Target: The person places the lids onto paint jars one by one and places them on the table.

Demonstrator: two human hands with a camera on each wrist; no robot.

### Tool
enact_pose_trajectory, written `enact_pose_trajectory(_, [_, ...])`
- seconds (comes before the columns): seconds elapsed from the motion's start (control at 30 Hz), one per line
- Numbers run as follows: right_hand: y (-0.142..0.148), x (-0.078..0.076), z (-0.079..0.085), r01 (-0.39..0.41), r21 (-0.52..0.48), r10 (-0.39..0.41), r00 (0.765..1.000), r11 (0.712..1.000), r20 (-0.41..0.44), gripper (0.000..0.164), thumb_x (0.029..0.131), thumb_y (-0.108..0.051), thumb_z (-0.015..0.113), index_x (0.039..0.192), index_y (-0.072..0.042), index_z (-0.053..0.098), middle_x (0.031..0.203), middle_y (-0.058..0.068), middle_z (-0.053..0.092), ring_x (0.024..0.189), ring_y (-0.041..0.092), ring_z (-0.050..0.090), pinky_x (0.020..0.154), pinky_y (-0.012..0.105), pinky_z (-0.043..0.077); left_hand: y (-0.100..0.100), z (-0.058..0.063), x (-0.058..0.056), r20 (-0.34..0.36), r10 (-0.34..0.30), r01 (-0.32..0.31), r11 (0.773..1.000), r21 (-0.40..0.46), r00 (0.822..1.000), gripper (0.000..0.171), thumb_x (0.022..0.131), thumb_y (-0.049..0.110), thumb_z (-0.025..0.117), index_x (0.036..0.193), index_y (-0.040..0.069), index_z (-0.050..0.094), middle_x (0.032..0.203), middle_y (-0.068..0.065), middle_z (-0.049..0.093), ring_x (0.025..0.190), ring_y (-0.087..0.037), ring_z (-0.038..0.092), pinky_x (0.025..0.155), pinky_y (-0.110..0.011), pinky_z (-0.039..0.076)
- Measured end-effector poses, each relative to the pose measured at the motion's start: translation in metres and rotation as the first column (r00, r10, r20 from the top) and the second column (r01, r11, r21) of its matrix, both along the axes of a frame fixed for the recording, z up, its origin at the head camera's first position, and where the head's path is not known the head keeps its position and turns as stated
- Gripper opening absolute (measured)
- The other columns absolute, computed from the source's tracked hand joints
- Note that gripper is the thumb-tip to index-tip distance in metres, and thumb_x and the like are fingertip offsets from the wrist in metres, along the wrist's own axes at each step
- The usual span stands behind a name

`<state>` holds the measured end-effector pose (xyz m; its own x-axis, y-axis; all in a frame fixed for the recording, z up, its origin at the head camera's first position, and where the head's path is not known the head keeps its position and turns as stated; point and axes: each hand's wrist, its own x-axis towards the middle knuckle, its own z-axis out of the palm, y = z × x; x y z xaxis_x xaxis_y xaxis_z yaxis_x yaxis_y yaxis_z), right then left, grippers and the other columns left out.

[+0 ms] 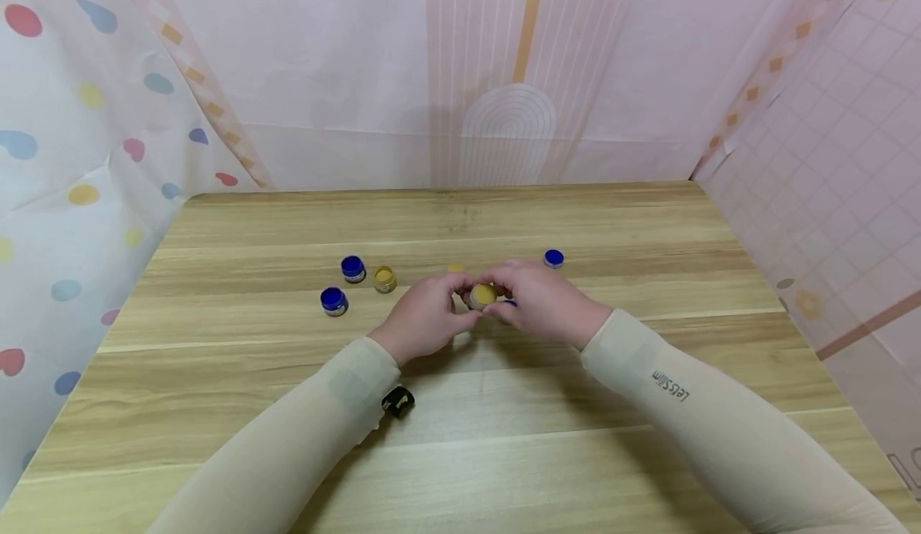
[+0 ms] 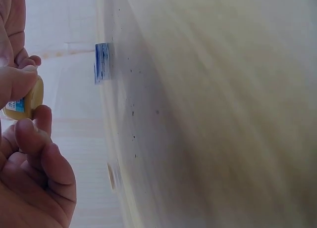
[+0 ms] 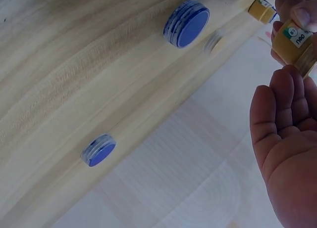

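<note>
Just above the middle of the table, both hands hold a small yellow paint jar (image 1: 484,295) between them. The left hand (image 1: 430,316) grips it from the left with thumb and fingers. From the other side, the right hand (image 1: 544,298) pinches it, thumb nearer the body. In the right wrist view the jar (image 3: 291,43) shows a printed label and a ridged, translucent end; whether that is a lid or bare thread I cannot tell. A blue lid (image 1: 510,303) lies partly hidden beneath the right hand. Behind the left fingers a yellow lid (image 1: 456,268) is half covered.
To the left stand two blue paint jars (image 1: 334,300) and another yellow jar (image 1: 384,279). A second blue lid (image 1: 553,258) lies behind the right hand. A small black object (image 1: 398,402) shows beside the left sleeve. Patterned cloth walls (image 1: 345,62) border the wooden table (image 1: 489,454).
</note>
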<state>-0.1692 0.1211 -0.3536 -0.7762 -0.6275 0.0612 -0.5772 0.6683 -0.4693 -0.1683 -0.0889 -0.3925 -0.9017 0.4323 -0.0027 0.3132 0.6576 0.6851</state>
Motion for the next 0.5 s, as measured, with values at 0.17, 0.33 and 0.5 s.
enact_pose_trajectory(0.17, [-0.0011,0.0006,-0.0021,0.003,0.023,-0.003,1.0,1.0,-0.029,0.031,0.097,-0.018,0.078,0.125,-0.008,0.071,0.109,0.003,0.071,0.095,0.018,0.066,0.083,0.032,0.057,0.0008,-0.0012,0.0004,-0.001,0.003,-0.003,1.0,0.009,1.0,0.024,0.095,0.024,0.077,0.116,0.014,0.071,0.101,-0.001,0.069,0.072,-0.014,0.056,0.063,-0.028,0.048])
enact_pose_trajectory(0.33, [-0.0026,0.0016,-0.0024,0.007,0.045,-0.005,0.999,0.999,-0.049,0.028,0.098,-0.021,0.077,0.122,-0.008,0.071,0.106,0.001,0.07,0.092,0.015,0.063,0.082,0.032,0.055,0.0015,-0.0027,0.0006,-0.016,0.006,-0.006,1.0,0.015,1.0,0.024,0.096,0.025,0.077,0.116,0.014,0.071,0.098,0.001,0.07,0.071,-0.013,0.057,0.062,-0.028,0.048])
enact_pose_trajectory(0.5, [-0.0025,0.0022,-0.0025,0.021,0.052,-0.02,0.999,0.998,-0.029,0.027,0.099,-0.022,0.076,0.122,-0.009,0.07,0.109,0.002,0.07,0.093,0.015,0.062,0.083,0.033,0.056,0.0029,-0.0005,0.0019,-0.015,0.015,-0.015,1.0,-0.002,1.0,0.024,0.096,0.026,0.076,0.117,0.014,0.071,0.098,-0.001,0.069,0.071,-0.014,0.056,0.062,-0.029,0.047])
